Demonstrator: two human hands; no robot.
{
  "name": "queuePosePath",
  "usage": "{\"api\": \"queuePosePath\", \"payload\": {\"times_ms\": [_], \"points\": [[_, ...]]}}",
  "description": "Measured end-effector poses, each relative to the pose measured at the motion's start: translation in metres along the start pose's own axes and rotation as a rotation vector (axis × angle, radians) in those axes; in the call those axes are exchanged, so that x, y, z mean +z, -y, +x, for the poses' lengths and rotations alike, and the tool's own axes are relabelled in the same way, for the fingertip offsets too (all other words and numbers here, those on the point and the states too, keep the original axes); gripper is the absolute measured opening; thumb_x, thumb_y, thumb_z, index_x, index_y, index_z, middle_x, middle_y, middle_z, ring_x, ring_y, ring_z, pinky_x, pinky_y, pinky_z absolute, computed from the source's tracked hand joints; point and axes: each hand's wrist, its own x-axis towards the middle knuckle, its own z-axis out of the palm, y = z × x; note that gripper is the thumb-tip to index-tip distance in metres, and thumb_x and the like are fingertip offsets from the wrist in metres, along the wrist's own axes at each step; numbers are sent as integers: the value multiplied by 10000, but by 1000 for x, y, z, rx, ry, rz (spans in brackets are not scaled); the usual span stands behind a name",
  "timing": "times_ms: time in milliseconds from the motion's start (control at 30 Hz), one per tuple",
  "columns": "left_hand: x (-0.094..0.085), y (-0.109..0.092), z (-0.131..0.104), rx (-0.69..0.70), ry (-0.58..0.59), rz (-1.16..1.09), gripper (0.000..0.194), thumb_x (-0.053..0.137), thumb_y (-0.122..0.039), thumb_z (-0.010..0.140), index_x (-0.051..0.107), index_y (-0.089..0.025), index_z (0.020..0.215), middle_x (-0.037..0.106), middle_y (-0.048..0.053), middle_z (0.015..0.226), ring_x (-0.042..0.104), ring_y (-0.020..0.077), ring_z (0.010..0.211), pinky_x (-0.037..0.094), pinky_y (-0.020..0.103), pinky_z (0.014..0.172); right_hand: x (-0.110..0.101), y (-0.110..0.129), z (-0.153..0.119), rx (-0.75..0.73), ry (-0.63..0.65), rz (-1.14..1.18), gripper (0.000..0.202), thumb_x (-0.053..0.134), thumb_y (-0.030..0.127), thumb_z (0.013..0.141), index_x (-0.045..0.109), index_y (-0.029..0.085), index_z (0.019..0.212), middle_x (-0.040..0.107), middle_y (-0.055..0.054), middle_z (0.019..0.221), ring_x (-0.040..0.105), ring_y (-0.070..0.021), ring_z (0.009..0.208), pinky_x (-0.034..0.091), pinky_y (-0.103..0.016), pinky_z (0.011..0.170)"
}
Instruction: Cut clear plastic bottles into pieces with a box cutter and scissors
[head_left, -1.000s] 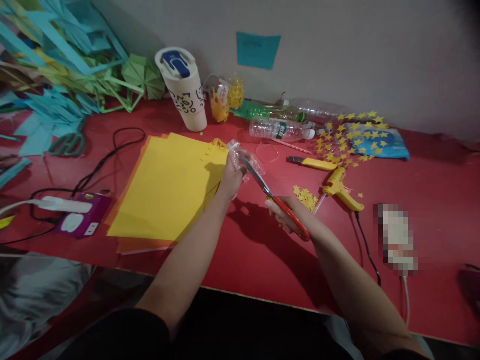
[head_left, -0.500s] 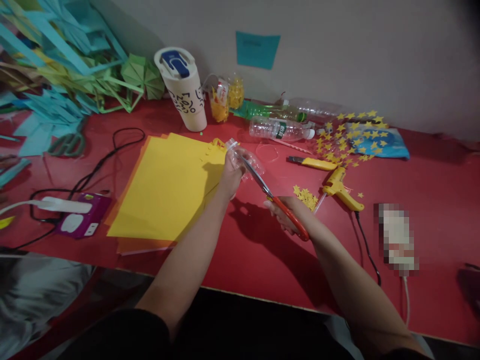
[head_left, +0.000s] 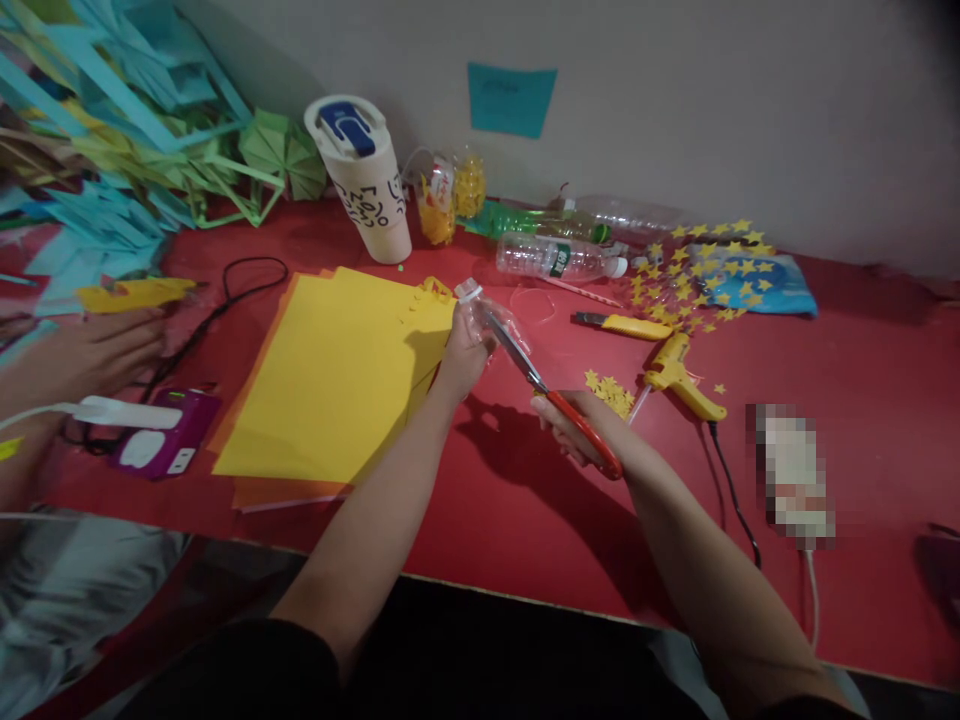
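My left hand (head_left: pixel 466 352) is wrapped round a clear plastic bottle piece (head_left: pixel 501 318) with a white capped neck, near the right edge of a stack of yellow paper (head_left: pixel 337 375). In my right hand (head_left: pixel 570 425) are scissors (head_left: pixel 529 368) with red handles, their blades pointing up and left against the clear plastic. Whether the blades are parted is hard to tell. Right of this hand lie small yellow paper stars (head_left: pixel 611 393) and a yellow glue gun (head_left: pixel 684 378). A yellow utility knife (head_left: pixel 624 326) rests behind them.
At the left, a co-worker's hand (head_left: pixel 97 345) is by a yellow tool (head_left: pixel 135 293) and a purple power strip (head_left: pixel 169 440). A white tumbler (head_left: pixel 371 195), plastic bottles (head_left: pixel 559 257) and star strands (head_left: pixel 709 270) line the back. A phone (head_left: pixel 795 470) lies right on the red table (head_left: pixel 525 540).
A co-worker's hand has come in from the left with a yellow tool near it, covering the green-handled scissors there. The bottle piece has tilted slightly in my left hand; my right hand barely moved.
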Motion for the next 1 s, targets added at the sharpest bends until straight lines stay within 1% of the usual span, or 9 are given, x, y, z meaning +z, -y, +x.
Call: {"api": "queuePosePath", "payload": {"times_ms": [133, 267, 433, 567, 667, 733, 800, 900, 1000], "points": [[2, -2, 0, -14, -22, 24, 366, 786, -53, 659, 567, -253, 874, 652, 10, 939, 607, 233, 1155, 440, 380, 1084, 1, 3, -1, 25, -14, 1, 587, 618, 796, 686, 449, 234, 652, 356, 104, 392, 362, -76, 289, 335, -228, 344], [2, -3, 1, -22, -49, 7, 353, 751, -21, 675, 572, -256, 869, 641, 11, 906, 607, 230, 1155, 439, 373, 1068, 3, 9, -2, 68, -48, -60, 602, 631, 796, 685, 420, 237, 613, 353, 96, 371, 379, -78, 295, 305, -213, 327], [-5, 3, 3, 56, 46, 53, 359, 828, -203, 677, 568, -268, 916, 653, 23, 972, 613, 231, 1143, 465, 367, 1049, 5, 12, 0, 118, -60, -97, 603, 634, 787, 697, 395, 242, 595, 332, 95, 361, 360, -76, 281, 293, -216, 316], [-15, 15, 11, 163, 86, 70, 455, 870, -383, 635, 571, -275, 961, 633, 28, 955, 636, 225, 1056, 492, 372, 969, 3, 6, -1, 39, -6, 9, 601, 610, 807, 678, 415, 241, 627, 327, 105, 372, 358, -75, 287, 323, -221, 335], [-21, 24, 17, 228, 152, 129, 505, 854, -481, 629, 548, -284, 979, 631, 25, 955, 642, 217, 987, 499, 395, 935, 1, 4, -3, -10, 6, 35, 595, 604, 804, 673, 437, 233, 645, 357, 100, 405, 370, -70, 318, 332, -216, 356], [-24, 28, 19, 234, 159, 153, 468, 830, -448, 666, 538, -293, 997, 629, 25, 970, 634, 212, 973, 488, 407, 933, 0, 4, -4, -17, 2, 16, 585, 604, 791, 683, 436, 231, 646, 371, 95, 421, 386, -72, 335, 334, -214, 365], [-24, 28, 18, 224, 139, 159, 436, 816, -358, 687, 535, -297, 1014, 623, 28, 986, 623, 217, 984, 472, 413, 924, -1, 4, -4, -11, 6, 2, 581, 603, 784, 688, 421, 234, 641, 367, 97, 422, 386, -71, 334, 327, -213, 364], [-23, 26, 16, 223, 99, 138, 447, 809, -253, 662, 540, -294, 1018, 612, 32, 995, 613, 220, 999, 459, 396, 893, -2, 4, -4, 7, 13, -1, 575, 608, 777, 693, 420, 236, 645, 367, 101, 413, 381, -70, 320, 318, -213, 356], [-20, 23, 15, 208, 73, 102, 465, 815, -216, 619, 544, -288, 990, 618, 24, 990, 612, 199, 966, 468, 363, 860, -3, 6, -6, 20, 2, -9, 560, 613, 764, 702, 445, 232, 654, 377, 101, 399, 382, -73, 302, 334, -219, 356]]}}
